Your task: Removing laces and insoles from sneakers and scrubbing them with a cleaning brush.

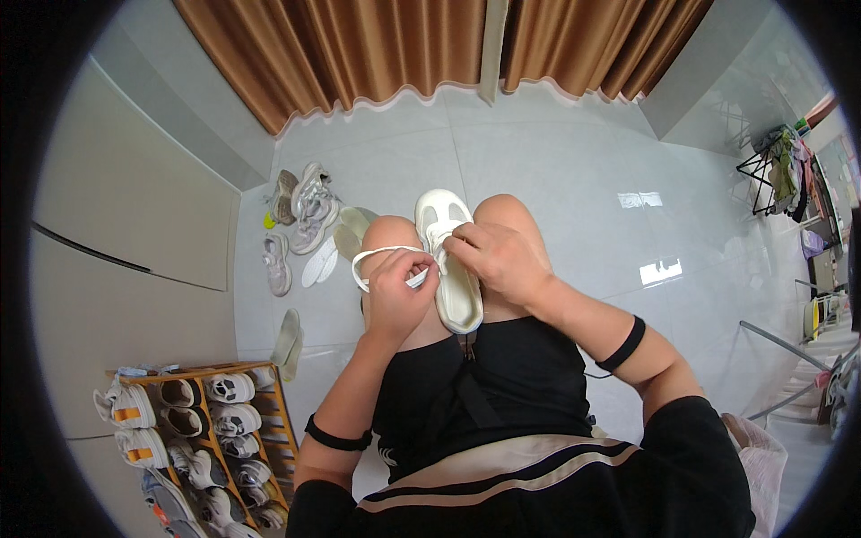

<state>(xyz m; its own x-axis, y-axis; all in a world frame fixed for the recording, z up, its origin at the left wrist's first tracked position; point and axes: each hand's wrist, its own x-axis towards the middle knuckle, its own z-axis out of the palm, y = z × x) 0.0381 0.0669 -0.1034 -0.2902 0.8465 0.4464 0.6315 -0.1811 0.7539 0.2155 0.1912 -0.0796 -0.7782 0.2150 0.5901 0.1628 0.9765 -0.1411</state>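
A white sneaker (pixel 461 302) rests between my knees, its toe pointing away from me and its opening towards me. My left hand (pixel 401 289) pinches a flat white shoelace (pixel 377 253), which loops out to the left over my knee. On the shoe's upper right side lies my right hand (pixel 494 259), with its fingertips at the lacing near the tongue. Whether those fingers grip a lace or the shoe's edge is partly hidden by the hand itself.
Several worn sneakers (pixel 313 215) and loose insoles (pixel 320 262) lie on the tiled floor to the left. A wooden shoe rack (pixel 279 403) full of shoes stands at lower left. Brown curtains (pixel 403 47) hang ahead. A folding stand with clothes (pixel 780 165) is at far right.
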